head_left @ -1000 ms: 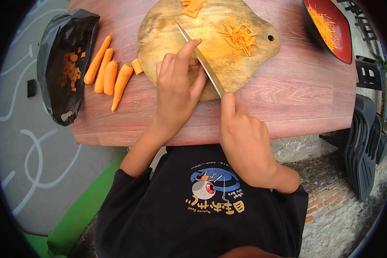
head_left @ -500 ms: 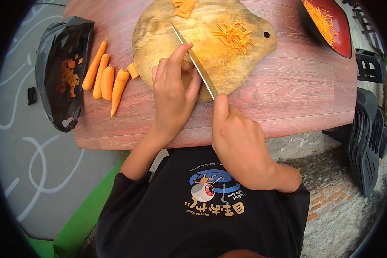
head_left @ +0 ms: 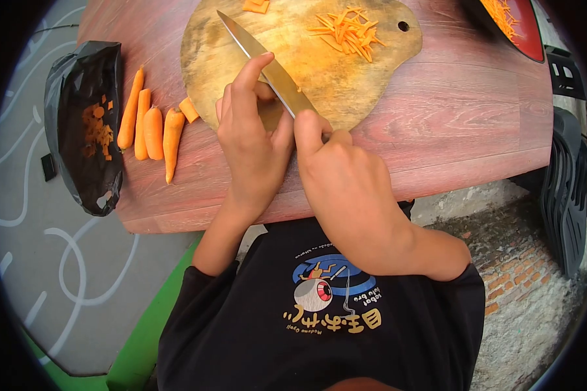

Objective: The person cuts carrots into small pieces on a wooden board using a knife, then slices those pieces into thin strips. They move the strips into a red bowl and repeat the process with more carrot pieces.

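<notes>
My right hand (head_left: pixel 349 182) is wrapped round the handle of a kitchen knife (head_left: pixel 265 64), whose blade points away and to the left over the round wooden cutting board (head_left: pixel 209 65). A small bit of carrot clings to the flat of the blade. My left hand (head_left: pixel 251 140) is beside the blade, its index fingertip at the blade and its thumb apart, with nothing visible held; some fingers are partly hidden. Beyond the knife lies a pile of carrot strips (head_left: pixel 349 36), and carrot slices (head_left: pixel 255 6) sit at the board's far edge.
Several whole carrots (head_left: pixel 153 133) and a cut piece (head_left: pixel 188 109) lie left of the board. A black plastic bag (head_left: pixel 62 124) with carrot scraps hangs at the table's left edge. At the upper right stands a red bowl (head_left: pixel 528 39) of carrot strips. Dark stacked chairs (head_left: pixel 561 195) stand beyond the table.
The knife has tilted, so more of the blade's flat side shows. My right hand has moved up and left, nearer my left hand. The whole view has shifted slightly.
</notes>
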Demonstrator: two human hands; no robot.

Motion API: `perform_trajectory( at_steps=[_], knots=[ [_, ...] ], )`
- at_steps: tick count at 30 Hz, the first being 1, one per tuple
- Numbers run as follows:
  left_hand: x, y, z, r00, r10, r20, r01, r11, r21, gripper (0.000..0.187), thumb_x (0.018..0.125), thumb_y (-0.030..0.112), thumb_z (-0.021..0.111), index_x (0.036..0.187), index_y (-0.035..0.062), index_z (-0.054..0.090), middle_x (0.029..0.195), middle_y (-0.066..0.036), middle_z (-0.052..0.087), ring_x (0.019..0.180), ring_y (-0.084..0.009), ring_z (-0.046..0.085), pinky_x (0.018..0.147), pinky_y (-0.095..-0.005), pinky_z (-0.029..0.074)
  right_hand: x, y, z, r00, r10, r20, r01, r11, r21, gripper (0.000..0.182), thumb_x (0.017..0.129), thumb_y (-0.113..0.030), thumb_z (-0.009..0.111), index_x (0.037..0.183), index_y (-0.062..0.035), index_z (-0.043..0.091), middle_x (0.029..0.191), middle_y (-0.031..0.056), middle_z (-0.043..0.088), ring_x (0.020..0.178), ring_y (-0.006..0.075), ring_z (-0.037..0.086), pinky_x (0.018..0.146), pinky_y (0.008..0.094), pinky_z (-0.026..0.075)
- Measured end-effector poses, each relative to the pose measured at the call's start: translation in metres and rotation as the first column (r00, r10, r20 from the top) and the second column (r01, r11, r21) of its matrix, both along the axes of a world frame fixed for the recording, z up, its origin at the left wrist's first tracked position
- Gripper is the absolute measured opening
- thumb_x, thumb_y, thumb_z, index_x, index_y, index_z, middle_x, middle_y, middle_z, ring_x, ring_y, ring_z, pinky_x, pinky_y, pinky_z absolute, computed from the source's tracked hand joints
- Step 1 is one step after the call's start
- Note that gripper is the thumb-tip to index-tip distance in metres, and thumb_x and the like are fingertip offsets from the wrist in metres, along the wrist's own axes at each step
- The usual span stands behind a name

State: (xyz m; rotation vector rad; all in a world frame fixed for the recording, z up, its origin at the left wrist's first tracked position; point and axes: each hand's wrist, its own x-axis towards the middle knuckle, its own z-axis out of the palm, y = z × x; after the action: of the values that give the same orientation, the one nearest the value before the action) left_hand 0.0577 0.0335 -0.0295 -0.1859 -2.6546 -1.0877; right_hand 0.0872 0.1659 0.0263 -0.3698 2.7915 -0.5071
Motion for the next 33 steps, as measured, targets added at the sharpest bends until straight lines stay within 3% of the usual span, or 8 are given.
perform_trajectory(
  at_steps=[12, 21, 24, 26, 27, 30, 32, 33],
  knots=[
    [-0.001, 0.0, 0.0, 1.0, 0.0, -0.007, 0.0, 0.998, 0.06, 0.062, 0.075, -0.004, 0.073, 0.134, 0.0088, 0.057, 0.085, -0.005, 0.057, 0.084, -0.024, 0.059, 0.087, -0.038, 0.044, 0.002, 0.005, 0.007, 0.997, 0.025, -0.079, -0.025, 1.0, 0.004, 0.018, 0.092, 0.0, 0.058, 0.101, -0.0013, 0.043, 0.076, 0.0191, 0.065, 0.064, 0.032, 0.072, 0.051, 0.0363, 0.058],
    [-0.001, 0.0, 0.001, 1.0, -0.008, -0.002, 0.008, 0.999, 0.049, 0.061, 0.076, -0.002, 0.076, 0.133, 0.0088, 0.057, 0.085, -0.005, 0.057, 0.084, -0.0237, 0.058, 0.086, -0.0386, 0.043, 0.0, 0.008, 0.011, 0.999, 0.036, -0.006, -0.036, 0.998, -0.058, 0.018, 0.092, 0.001, 0.057, 0.101, -0.0011, 0.042, 0.077, 0.0205, 0.065, 0.065, 0.0338, 0.072, 0.053, 0.0381, 0.058],
    [0.0, 0.0, 0.001, 1.0, -0.007, -0.014, 0.007, 1.0, 0.026, 0.061, 0.076, -0.002, 0.076, 0.133, 0.0089, 0.057, 0.085, -0.005, 0.058, 0.084, -0.0236, 0.059, 0.085, -0.0385, 0.043, -0.001, 0.008, 0.011, 0.998, 0.006, 0.055, -0.001, 0.995, -0.097, 0.015, 0.093, 0.001, 0.054, 0.101, -0.0005, 0.041, 0.079, 0.0235, 0.065, 0.068, 0.0385, 0.071, 0.055, 0.0426, 0.058],
    [0.0, -0.001, 0.001, 1.0, -0.013, -0.011, 0.014, 0.999, 0.036, 0.061, 0.076, -0.002, 0.076, 0.133, 0.0091, 0.058, 0.084, -0.004, 0.058, 0.083, -0.0234, 0.058, 0.085, -0.0384, 0.043, -0.002, 0.012, 0.009, 0.995, 0.058, -0.083, -0.063, 0.996, -0.063, 0.025, 0.095, -0.014, 0.066, 0.103, 0.0017, 0.047, 0.068, 0.0108, 0.065, 0.059, 0.0189, 0.072, 0.047, 0.0259, 0.056],
    [0.0, -0.001, 0.001, 1.0, -0.012, -0.008, 0.013, 0.999, 0.036, 0.061, 0.076, -0.002, 0.076, 0.133, 0.0091, 0.058, 0.084, -0.004, 0.058, 0.083, -0.0234, 0.058, 0.085, -0.0384, 0.043, -0.003, 0.012, 0.009, 0.995, 0.059, -0.08, -0.064, 0.996, -0.063, 0.025, 0.095, -0.014, 0.066, 0.103, 0.0017, 0.047, 0.068, 0.0108, 0.065, 0.059, 0.0189, 0.072, 0.047, 0.0259, 0.056],
    [-0.001, -0.001, -0.001, 1.0, -0.011, -0.008, 0.012, 0.999, 0.05, 0.06, 0.076, -0.002, 0.077, 0.132, 0.0093, 0.058, 0.084, -0.005, 0.058, 0.082, -0.0235, 0.058, 0.084, -0.0384, 0.043, -0.006, 0.013, 0.011, 0.996, 0.062, -0.068, -0.069, 0.993, -0.092, 0.025, 0.094, -0.013, 0.065, 0.102, 0.0021, 0.047, 0.069, 0.0122, 0.065, 0.06, 0.0201, 0.072, 0.048, 0.0268, 0.057],
    [-0.001, -0.002, -0.003, 1.0, -0.015, -0.017, 0.016, 0.999, 0.051, 0.061, 0.076, -0.001, 0.078, 0.132, 0.0093, 0.057, 0.084, -0.005, 0.058, 0.082, -0.0235, 0.058, 0.084, -0.0382, 0.043, -0.01, 0.013, 0.013, 0.991, 0.015, 0.134, 0.017, 0.971, -0.24, 0.012, 0.095, -0.001, 0.052, 0.101, 0.0002, 0.042, 0.079, 0.0259, 0.065, 0.069, 0.0426, 0.07, 0.056, 0.047, 0.057],
    [-0.001, -0.002, -0.003, 1.0, -0.014, -0.015, 0.015, 0.999, 0.05, 0.061, 0.076, -0.001, 0.078, 0.132, 0.0093, 0.057, 0.084, -0.005, 0.058, 0.082, -0.0235, 0.058, 0.084, -0.0382, 0.043, -0.012, 0.008, 0.009, 0.99, 0.017, 0.137, 0.017, 0.97, -0.241, 0.012, 0.095, -0.001, 0.052, 0.101, 0.0002, 0.042, 0.079, 0.0259, 0.065, 0.069, 0.0426, 0.07, 0.056, 0.047, 0.057]
  ],
)
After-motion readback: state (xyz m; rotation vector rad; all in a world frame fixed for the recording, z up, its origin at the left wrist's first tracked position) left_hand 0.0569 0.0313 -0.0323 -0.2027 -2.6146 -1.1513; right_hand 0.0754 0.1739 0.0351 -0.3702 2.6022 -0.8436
